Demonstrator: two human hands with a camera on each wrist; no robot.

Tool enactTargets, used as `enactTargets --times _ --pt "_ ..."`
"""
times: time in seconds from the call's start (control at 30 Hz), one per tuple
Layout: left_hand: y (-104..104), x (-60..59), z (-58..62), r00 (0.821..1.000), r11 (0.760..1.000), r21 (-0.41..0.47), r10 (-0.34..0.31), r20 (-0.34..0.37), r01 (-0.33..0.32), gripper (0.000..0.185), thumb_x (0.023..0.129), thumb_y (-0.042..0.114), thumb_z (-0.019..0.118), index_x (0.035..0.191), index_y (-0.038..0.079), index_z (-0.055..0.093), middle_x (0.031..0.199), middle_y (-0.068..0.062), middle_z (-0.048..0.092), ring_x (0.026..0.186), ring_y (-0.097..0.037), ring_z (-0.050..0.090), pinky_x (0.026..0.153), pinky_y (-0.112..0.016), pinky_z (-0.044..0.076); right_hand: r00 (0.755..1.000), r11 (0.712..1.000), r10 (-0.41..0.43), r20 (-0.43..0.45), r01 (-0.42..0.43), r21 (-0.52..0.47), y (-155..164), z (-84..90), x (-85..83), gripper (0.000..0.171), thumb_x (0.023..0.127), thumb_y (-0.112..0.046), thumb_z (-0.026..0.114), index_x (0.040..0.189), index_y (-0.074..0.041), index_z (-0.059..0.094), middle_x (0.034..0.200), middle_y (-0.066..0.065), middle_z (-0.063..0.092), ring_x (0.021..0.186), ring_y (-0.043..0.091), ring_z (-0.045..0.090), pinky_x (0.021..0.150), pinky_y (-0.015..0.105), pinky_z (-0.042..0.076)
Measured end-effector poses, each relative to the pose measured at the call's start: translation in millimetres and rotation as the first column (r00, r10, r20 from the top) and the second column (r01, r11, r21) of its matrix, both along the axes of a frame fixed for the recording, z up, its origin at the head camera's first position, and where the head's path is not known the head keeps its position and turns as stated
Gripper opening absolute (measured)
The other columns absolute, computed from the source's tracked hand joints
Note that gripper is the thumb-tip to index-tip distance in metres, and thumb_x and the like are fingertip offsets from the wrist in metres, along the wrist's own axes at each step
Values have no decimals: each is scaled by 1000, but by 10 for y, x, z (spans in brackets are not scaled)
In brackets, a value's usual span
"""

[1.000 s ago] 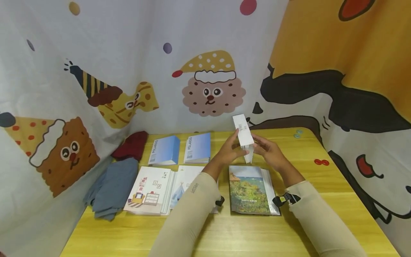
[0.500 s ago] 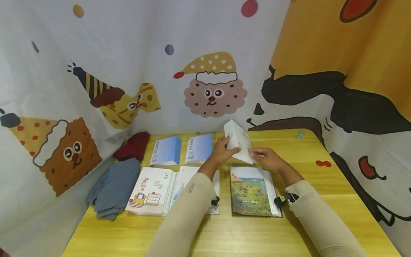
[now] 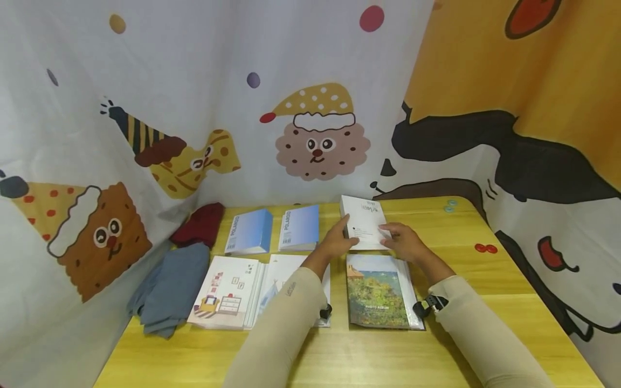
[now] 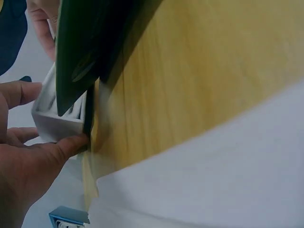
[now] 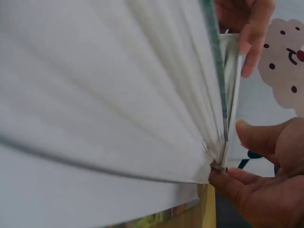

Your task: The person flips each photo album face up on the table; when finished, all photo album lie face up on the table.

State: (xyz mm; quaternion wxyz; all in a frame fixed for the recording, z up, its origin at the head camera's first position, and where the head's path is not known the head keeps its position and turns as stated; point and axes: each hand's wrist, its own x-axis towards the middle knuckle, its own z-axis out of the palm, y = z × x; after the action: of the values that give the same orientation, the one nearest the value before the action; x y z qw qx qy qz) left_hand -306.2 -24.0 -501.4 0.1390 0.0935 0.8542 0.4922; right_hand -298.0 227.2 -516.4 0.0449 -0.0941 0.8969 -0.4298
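A small white photo album (image 3: 365,221) with printed text on its cover lies at the table's back, just behind a painted-cover photo album (image 3: 378,296). My left hand (image 3: 335,241) grips its left side, thumb over the front corner. On the right side, my right hand (image 3: 407,242) pinches the album, thumb on the cover. The left wrist view shows the white album's (image 4: 59,124) end between my left thumb and fingers. In the right wrist view, the fanned pages of the painted album (image 5: 118,95) hide much of the white one.
Two blue Polaroid albums (image 3: 249,230) stand at the back left. Two illustrated albums (image 3: 225,291) lie before them, one partly behind my left sleeve. Grey cloth (image 3: 170,285) and dark red cloth (image 3: 199,225) are at far left. Small red discs (image 3: 486,248) lie right.
The white album has turned from a raised, edge-on pose to cover up and has come down to the table behind the painted album. Both hands have lowered with it.
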Motion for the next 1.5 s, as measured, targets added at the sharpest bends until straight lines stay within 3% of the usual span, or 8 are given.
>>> enactTargets --times 0.23,0.43,0.57,0.67,0.8,0.97,1.23,1.5 --pt "13 24 -32 999 1000 4 -30 -16 30 80 111 29 65 177 25 19 184 -7 24 170 -36 25 136 -60 28 998 998 -53 42 52 29 -32 38 10 54 109 -12 67 160 -2 53 172 28 40 151 56 48 116 66 51" --pt "7 10 -20 998 998 -61 -37 -58 33 78 110 32 66 176 24 25 182 -9 27 169 -36 28 136 -58 28 996 998 -42 81 39 40 -12 39 6 58 108 -16 69 162 -3 51 174 27 36 156 58 41 119 68 47" --pt "-22 9 19 991 990 -131 -66 -113 51 77 110 33 66 176 21 27 182 -13 26 169 -36 25 137 -57 25 995 999 -15 100 12 32 -13 92 18 61 110 -20 67 165 -4 47 177 28 30 160 58 33 123 70 42" --pt "-91 22 99 986 991 -126 -65 -151 46 77 109 31 66 175 20 28 183 -17 21 170 -40 22 137 -61 23 996 999 7 85 -11 46 -31 173 16 62 111 -24 65 167 -6 45 178 28 27 162 57 29 124 73 38" --pt "-241 41 238 979 993 -108 -62 -192 42 78 108 29 68 175 20 29 184 -19 15 169 -45 19 135 -68 23 998 995 56 34 -59 82 -109 271 -21 63 111 -28 66 165 -3 45 176 30 30 162 57 29 125 74 35" --pt "-511 36 350 972 986 -164 -46 -228 8 82 106 31 72 175 21 30 184 -18 13 168 -49 20 133 -70 26 991 990 131 0 -131 42 -316 363 -61 66 110 -28 68 164 3 45 174 32 32 163 54 29 128 70 35" --pt "-1027 23 359 983 984 -169 32 -182 -63 85 101 35 77 174 22 33 184 -20 11 168 -51 17 132 -73 23 971 970 240 7 -240 -49 -808 465 -57 66 111 -26 66 167 -2 41 177 23 34 165 48 31 131 63 35" --pt "-1400 49 387 988 976 -194 75 -133 -100 83 102 34 78 172 15 36 183 -25 10 168 -53 16 132 -74 23 939 944 329 98 -324 -60 -1312 459 -60 67 112 -29 64 170 -7 38 179 21 30 165 49 29 127 69 38"
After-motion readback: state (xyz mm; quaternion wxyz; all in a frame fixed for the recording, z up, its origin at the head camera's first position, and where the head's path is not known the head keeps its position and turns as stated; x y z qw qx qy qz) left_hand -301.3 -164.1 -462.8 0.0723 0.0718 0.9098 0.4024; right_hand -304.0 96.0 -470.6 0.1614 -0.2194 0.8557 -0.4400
